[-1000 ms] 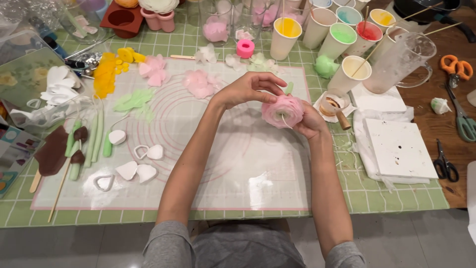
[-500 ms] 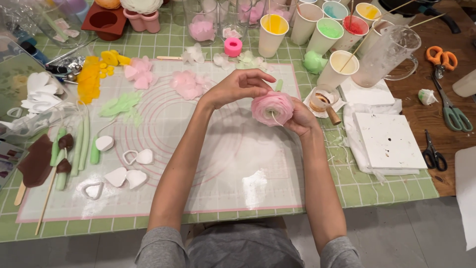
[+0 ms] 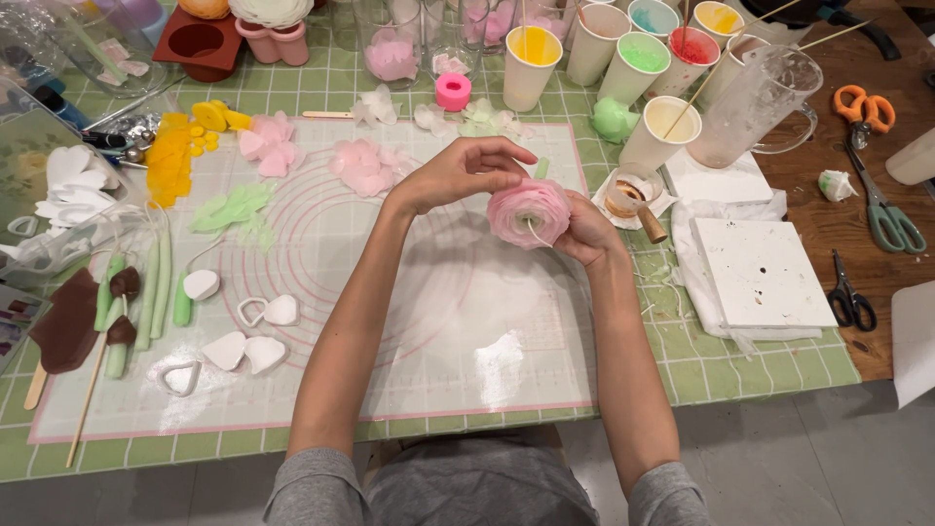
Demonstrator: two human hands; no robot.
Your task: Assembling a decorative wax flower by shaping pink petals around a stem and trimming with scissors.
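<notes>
- Right hand (image 3: 584, 232) cups the pink layered flower (image 3: 529, 211) from behind and below; grip closed around its base, a thin wire stem showing at the front.
- Left hand (image 3: 458, 175) arches over the flower's top, fingertips pressed together on the outer petals at the upper edge.
- Flower held in the air above the translucent work mat (image 3: 409, 331), toward the mat's upper right part.
- Step in hand, as I judge it: shaping or seating an outer petal. Best done with light fingertip pressure, the base kept steady in the cupping hand, the bloom turned little by little so the layers stay even and uncrushed.
- Left of the flower, on the mat: loose pink petals (image 3: 365, 166).
- Further left of the flower: green leaf pieces (image 3: 234, 206), then yellow petals (image 3: 175, 156).
- Beyond and right of the flower: paper cups (image 3: 531, 63) of coloured stuff, a clear jug (image 3: 755, 102).
- Right of the flower: white block (image 3: 760, 273) on the desk (image 3: 760, 365), black scissors (image 3: 849, 297) further out.
</notes>
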